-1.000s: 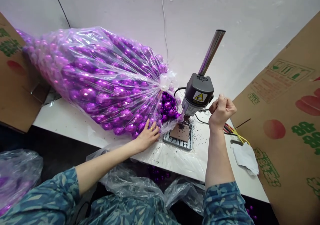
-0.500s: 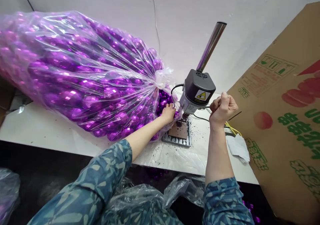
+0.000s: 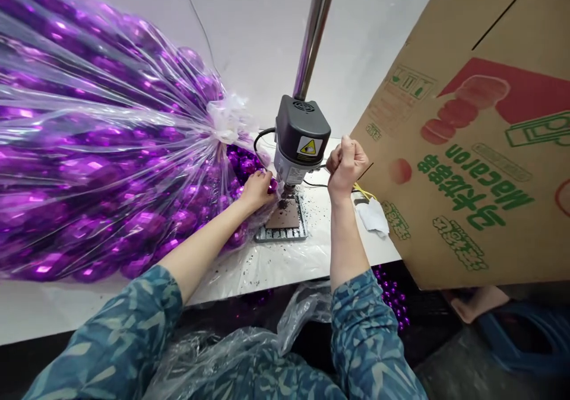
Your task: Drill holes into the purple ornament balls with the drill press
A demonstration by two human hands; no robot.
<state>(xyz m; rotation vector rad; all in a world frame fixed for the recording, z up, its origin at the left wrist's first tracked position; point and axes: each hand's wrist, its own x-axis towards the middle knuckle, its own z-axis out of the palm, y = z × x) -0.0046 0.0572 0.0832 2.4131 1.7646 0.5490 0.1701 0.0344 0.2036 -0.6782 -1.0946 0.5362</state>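
Note:
My left hand is closed beside the bench drill press, with shiny purple bits showing at its fingertips. It seems to grip a small purple ball, mostly hidden by the fingers. Just behind it, small dark-purple balls fill an opening near the knot of a clear plastic bag. My right hand makes a fist around the feed handle at the drill's right side; the thin rod's end sticks out past the fist. Beneath the chuck, a brown board lies on the slotted metal base.
Large faceted purple balls bulge inside the bag on the left. A printed cardboard box stands at the right. A white cloth and dark shavings lie on the white table. Clear plastic covers my lap.
The camera view has turned right, so everything sits further left and more of the box shows. Both hands keep nearly the same places at the drill press.

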